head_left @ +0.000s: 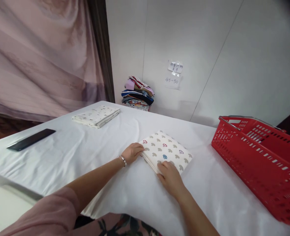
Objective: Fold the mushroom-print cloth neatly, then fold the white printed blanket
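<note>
A folded white cloth (168, 147) printed with grey, red and blue mushrooms lies flat on the white-covered table (105, 144). My left hand (133, 152), with a bracelet at the wrist, grips the cloth's left corner, fingers on top. At the near edge of the same cloth, my right hand (171, 178) pinches the folded layers, its thumb below and fingers over the print. Both hands are closed on it. Farther back on the left sits another folded white cloth (97, 115) with a small dark print.
A red plastic basket (253, 164) with metal handles stands at the right. A dark phone-like slab (31, 139) lies near the left edge. Behind the table is a stack of folded fabrics (137, 93) against the wall; a pink curtain (44, 52) hangs at the left.
</note>
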A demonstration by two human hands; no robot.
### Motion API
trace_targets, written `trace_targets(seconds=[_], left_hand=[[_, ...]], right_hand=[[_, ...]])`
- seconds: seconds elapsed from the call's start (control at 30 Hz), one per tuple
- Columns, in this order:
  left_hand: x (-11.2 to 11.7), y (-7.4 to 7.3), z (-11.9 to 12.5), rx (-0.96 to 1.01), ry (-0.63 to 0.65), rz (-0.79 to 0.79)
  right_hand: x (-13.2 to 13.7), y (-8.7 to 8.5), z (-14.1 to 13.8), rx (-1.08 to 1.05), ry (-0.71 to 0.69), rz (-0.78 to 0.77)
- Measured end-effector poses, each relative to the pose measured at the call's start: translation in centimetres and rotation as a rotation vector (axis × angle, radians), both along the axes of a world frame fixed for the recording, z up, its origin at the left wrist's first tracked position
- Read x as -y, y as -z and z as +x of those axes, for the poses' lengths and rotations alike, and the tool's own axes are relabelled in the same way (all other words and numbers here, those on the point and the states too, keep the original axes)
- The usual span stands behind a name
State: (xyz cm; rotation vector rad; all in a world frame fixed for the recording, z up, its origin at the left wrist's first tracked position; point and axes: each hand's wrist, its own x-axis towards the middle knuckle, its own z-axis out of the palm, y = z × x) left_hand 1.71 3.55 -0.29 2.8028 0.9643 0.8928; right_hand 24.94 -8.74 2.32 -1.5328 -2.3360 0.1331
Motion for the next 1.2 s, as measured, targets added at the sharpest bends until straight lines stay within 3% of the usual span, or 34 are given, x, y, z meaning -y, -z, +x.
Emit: trace_targets(seconds=[0.13,0.6,0.9,1.07,1.2], left_hand=[[-0.5,1.0,-0.6,0.075,-0.024,-0.045],[-0.2,-0.8,0.0,0.119,-0.146,-0.295],[-1.4,-2.8,3.1,-0.102,-0.497,-0.351],[-2.2,-2.0,2.9,-0.035,-0.56,-0.341],[-2.4,-1.1,2.4,0.055,-0.625,-0.516]], right_hand=[[0.0,-0.2,0.0,0.009,-0.007,0.012],[0.0,-0.1,0.0,0.006,-0.006,-0.01],[0.0,-0.1,0.0,0.028,0.004,-0.028],[0.0,-0.1,0.0,0.012,0.0,-0.004],[-0.1,0.1,0.0,-0.014,-0.004,0.004]])
